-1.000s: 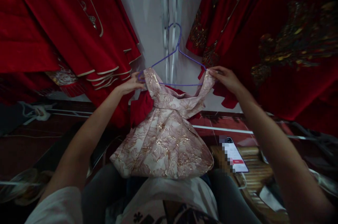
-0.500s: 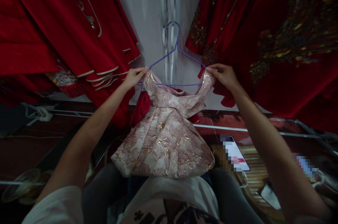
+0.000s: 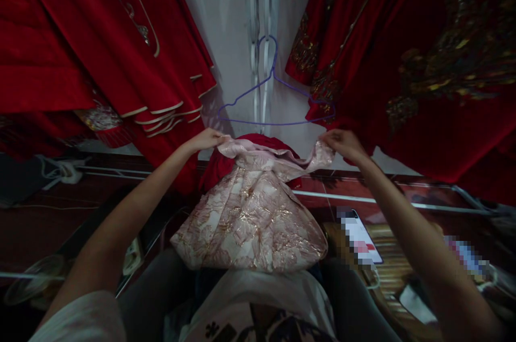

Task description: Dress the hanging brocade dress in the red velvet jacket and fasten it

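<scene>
A pink and gold brocade dress (image 3: 258, 213) lies over my lap, its skirt spread toward me. My left hand (image 3: 207, 139) pinches the dress's left shoulder edge. On the other side, my right hand (image 3: 344, 143) grips the opposite shoulder edge, so the neckline is stretched between both hands. Just beyond the dress hangs a purple wire hanger (image 3: 278, 122), hooked on a metal rail and apart from the fabric. Red cloth (image 3: 217, 167) shows behind the bodice.
Red garments (image 3: 169, 62) with trim hang at left, and red embroidered garments (image 3: 355, 51) hang at right. A phone (image 3: 366, 242) lies on a slatted wooden surface (image 3: 389, 256) to my right. White metal bars (image 3: 403, 204) run low across the floor.
The dress's shoulders have come off the hanger's ends. Both hands have moved down toward me with the shoulder edges, and the hanger now hangs bare.
</scene>
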Available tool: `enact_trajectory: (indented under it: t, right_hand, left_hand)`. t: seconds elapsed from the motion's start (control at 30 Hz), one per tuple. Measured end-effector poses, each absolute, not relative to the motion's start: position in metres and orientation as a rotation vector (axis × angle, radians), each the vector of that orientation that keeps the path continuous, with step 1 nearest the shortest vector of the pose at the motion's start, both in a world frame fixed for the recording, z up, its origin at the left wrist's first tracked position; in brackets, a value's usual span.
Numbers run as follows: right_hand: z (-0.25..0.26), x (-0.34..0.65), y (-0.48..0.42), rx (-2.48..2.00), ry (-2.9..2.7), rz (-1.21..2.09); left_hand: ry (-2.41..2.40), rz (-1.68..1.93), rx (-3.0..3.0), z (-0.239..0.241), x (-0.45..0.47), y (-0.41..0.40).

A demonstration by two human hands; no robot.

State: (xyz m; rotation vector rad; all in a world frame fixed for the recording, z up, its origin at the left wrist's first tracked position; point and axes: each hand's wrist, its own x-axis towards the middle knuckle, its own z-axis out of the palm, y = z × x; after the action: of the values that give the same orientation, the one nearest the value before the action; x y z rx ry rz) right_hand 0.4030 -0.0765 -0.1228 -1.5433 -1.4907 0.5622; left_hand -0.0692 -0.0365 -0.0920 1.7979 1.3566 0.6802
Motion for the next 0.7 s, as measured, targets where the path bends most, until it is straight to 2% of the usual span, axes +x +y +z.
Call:
enact_trajectory:
  t: [0.1,0.17,0.23,0.33,0.47,0.7]
  right_hand:
    - [-0.101,0.376,-0.094,-1.491,-1.889,0.459]
    - [-0.079,0.358,-0.100,-1.423,-2.045,0.293]
    - [-0.057,0.347,-0.099,-1.395,-2.099,0.119]
    - [-0.035,0.349,-0.086,-1.374,-2.096,-0.120]
    - [-0.034,0.384,-0.063,-1.415,-1.972,-0.359]
    - [-0.052,0.448,-0.061,-1.483,-2.092,-0.479]
  left_hand:
    - [1.171,0.734,2.164,-0.089,-0.033,-0.038]
    - [1.047,0.901,2.344,-0.086,-0.002,-0.036]
    - [0.899,1.010,2.501,-0.083,0.028,-0.035]
    - [0.799,0.927,2.684,-0.086,0.058,-0.034]
    - [0.829,0.802,2.753,-0.097,0.068,-0.033]
    - [0.830,0.798,2.702,-0.096,0.063,-0.032]
